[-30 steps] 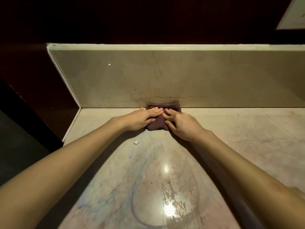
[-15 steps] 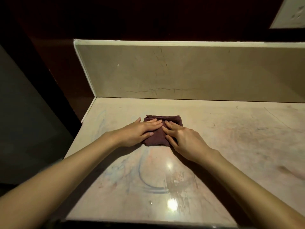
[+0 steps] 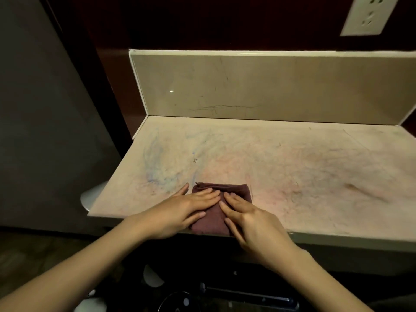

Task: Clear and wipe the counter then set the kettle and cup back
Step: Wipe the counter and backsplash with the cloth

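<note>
A: Big picture first: the pale marble counter (image 3: 292, 167) fills the view, smeared with faint blue and pink streaks, its upright backsplash (image 3: 258, 86) behind.

B: And a white wall socket (image 3: 365, 14) top right, on the dark wall.

A: Down to the action. A folded maroon cloth (image 3: 213, 218) lies at the counter's front edge, its near end right at the lip.

B: Left hand (image 3: 180, 210) flat on the cloth's left side, fingers straight and pressing, gripping nothing.

A: Right hand (image 3: 252, 221) likewise, fingers extended over the right side, fingertips almost meeting the left's.

B: Smallest detail: a tiny crumb (image 3: 195, 160) sits mid-counter, well behind the cloth.

A: Kettle and cup? I can't make them out.
</note>
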The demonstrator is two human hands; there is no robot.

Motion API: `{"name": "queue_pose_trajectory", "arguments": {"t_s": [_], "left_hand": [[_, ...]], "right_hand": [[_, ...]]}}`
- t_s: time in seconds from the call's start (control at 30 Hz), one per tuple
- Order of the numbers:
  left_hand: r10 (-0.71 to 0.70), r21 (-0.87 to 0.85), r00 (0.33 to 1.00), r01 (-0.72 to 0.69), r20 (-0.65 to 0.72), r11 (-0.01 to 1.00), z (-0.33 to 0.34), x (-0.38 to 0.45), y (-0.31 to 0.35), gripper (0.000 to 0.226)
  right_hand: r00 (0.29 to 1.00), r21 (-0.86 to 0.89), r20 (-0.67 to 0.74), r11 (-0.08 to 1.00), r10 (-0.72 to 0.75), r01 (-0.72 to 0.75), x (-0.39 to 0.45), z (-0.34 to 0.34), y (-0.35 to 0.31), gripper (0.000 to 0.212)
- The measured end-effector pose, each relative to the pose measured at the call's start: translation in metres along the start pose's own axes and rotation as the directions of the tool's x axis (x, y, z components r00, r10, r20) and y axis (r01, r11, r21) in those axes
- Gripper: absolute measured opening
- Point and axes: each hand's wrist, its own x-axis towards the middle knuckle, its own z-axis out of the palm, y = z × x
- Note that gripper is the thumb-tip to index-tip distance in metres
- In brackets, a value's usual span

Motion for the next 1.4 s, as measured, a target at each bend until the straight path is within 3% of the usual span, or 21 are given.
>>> {"name": "queue_pose_trajectory", "arguments": {"t_s": [0.13,0.4,0.63,0.87,1.03,1.4], "left_hand": [[0.010,-0.049,1.000,-0.009,0.008,0.999,0.007,-0.015,0.013,0.048],[0.007,0.037,1.000,-0.007,0.006,0.999,-0.001,-0.007,0.010,0.050],[0.004,0.214,1.000,-0.004,0.001,0.977,-0.023,0.044,-0.019,0.050],[0.056,0.326,0.998,-0.045,-0.023,0.944,-0.055,0.109,-0.064,0.049],[0.025,0.276,1.000,-0.027,0.011,0.961,-0.082,0.148,-0.106,0.049],[-0.025,0.125,0.998,0.031,-0.052,0.992,-0.117,0.197,-0.189,0.047]], "right_hand": [[1.000,0.012,0.008,1.000,-0.001,0.001,-0.019,-0.002,-0.010,0.046],[0.999,-0.006,0.025,1.000,0.024,-0.024,-0.012,-0.001,-0.010,0.046],[0.995,-0.019,-0.034,0.996,0.092,-0.092,0.040,0.001,0.017,0.040],[0.985,-0.031,0.026,0.985,0.172,-0.171,0.103,-0.003,0.054,0.044],[0.982,-0.058,0.039,0.981,0.187,-0.184,0.163,0.002,0.074,0.044],[0.981,-0.085,0.106,0.984,0.165,-0.157,0.273,0.014,0.104,0.044]]}}
